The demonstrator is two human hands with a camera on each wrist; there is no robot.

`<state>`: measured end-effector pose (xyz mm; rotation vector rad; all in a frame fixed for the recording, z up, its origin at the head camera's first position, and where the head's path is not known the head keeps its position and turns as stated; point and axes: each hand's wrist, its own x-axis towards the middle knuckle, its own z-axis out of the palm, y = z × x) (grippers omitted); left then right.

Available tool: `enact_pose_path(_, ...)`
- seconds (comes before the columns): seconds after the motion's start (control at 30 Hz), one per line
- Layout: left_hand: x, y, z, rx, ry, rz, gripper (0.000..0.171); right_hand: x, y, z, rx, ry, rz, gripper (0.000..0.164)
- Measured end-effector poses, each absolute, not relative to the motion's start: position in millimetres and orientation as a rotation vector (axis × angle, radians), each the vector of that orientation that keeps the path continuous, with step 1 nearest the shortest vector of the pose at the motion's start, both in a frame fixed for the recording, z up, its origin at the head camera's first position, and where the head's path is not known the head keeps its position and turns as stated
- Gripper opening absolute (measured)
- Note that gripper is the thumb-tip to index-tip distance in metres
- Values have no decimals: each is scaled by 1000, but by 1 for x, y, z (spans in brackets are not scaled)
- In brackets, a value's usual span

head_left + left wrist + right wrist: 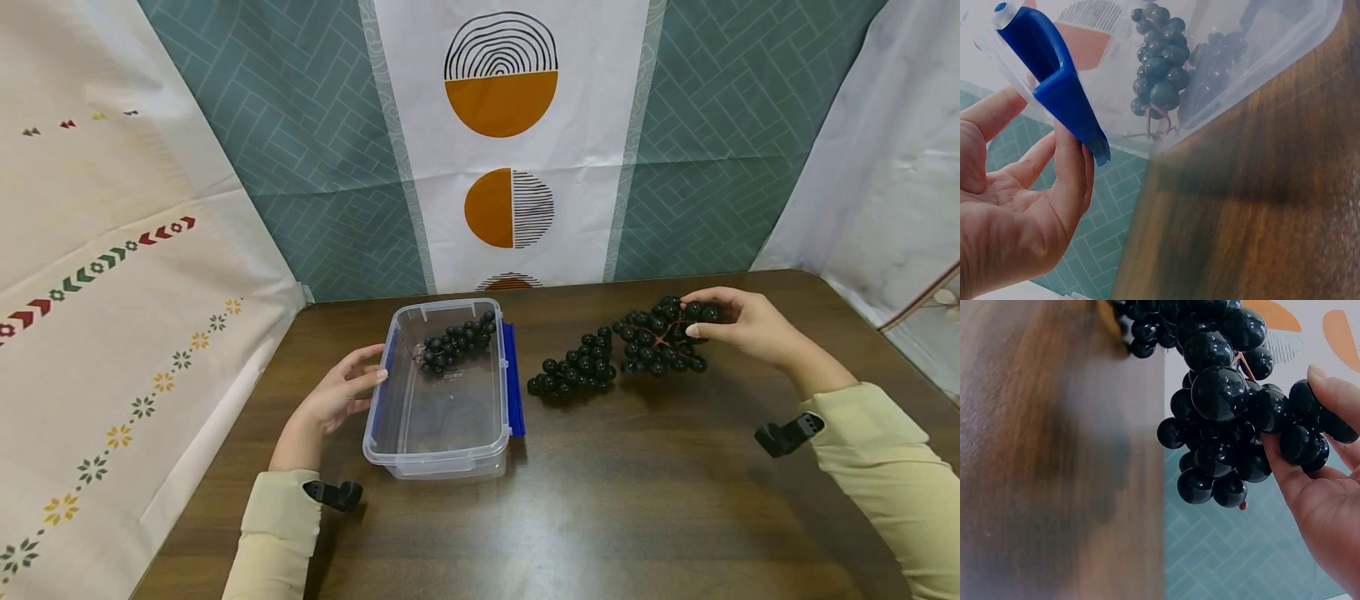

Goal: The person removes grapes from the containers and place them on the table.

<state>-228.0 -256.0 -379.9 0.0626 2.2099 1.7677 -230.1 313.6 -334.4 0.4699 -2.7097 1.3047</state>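
Note:
A clear plastic container (450,425) with blue side latches stands on the table, its inside facing up. One bunch of black grapes (457,343) lies in its far part; the left wrist view shows these grapes (1163,69) through the wall. My left hand (348,392) holds the container's left side, fingers at the blue latch (1063,87). At the right, my right hand (746,327) pinches another bunch of black grapes (656,337) between thumb and fingers; these held grapes (1219,394) fill the middle of the right wrist view. A third grape bunch (573,367) lies between container and right hand.
The brown wooden table (630,500) runs beneath everything. A patterned green and white cloth (517,150) hangs behind its back edge. Pale cloths hang at the left (112,333) and right (892,183). Each wrist wears a black strap with a small camera.

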Motion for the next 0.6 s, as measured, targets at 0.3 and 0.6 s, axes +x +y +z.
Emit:
enact_pose_path(0.3, -228, -257, -379, 100, 2216, 1757, 63, -233, 322, -344, 419, -2729, 1287, 44)
enact_pose_path(0.6, -226, -256, -377, 87, 2218, 1759, 62, -238, 332, -359, 452, -2717, 1294, 44)
